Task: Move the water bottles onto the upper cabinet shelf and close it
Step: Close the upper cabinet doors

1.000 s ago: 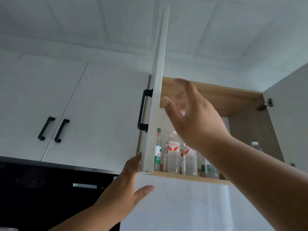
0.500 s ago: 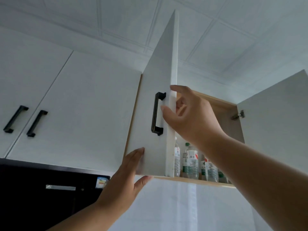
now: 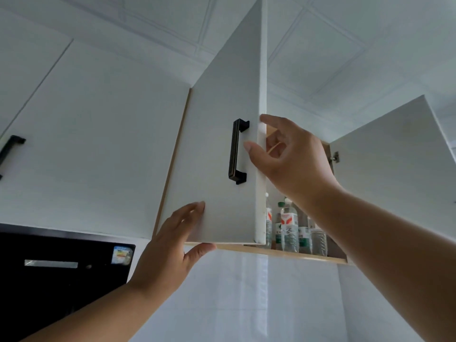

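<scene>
**Bottles on the shelf, doors not yet shut**

The clear plastic water bottles with red-and-white and green labels (image 3: 288,228) stood upright in a close row on the pale wooden cabinet shelf (image 3: 296,254), inside the upper cabinet. No bottle was seen outside the cabinet, so the moving part of the task looked finished, as far as the view showed.

What was left was the closing. The left white flat cabinet door (image 3: 222,154) stood about half open, with its edge turned toward the camera and its black metal bar handle (image 3: 235,151) untouched. The right hand (image 3: 291,161) held this door by its free edge, thumb on the front face and fingers curled behind. The left hand (image 3: 170,245) lay flat with straight fingers on the front face near the lower corner, the thumb under the bottom edge, gripping nothing. In my judgement both hands were guiding this door toward shut.

The right white cabinet door (image 3: 394,169) was wide open, well apart from both hands, with a small metal hinge (image 3: 334,156) visible. It remained to be closed too.
</scene>
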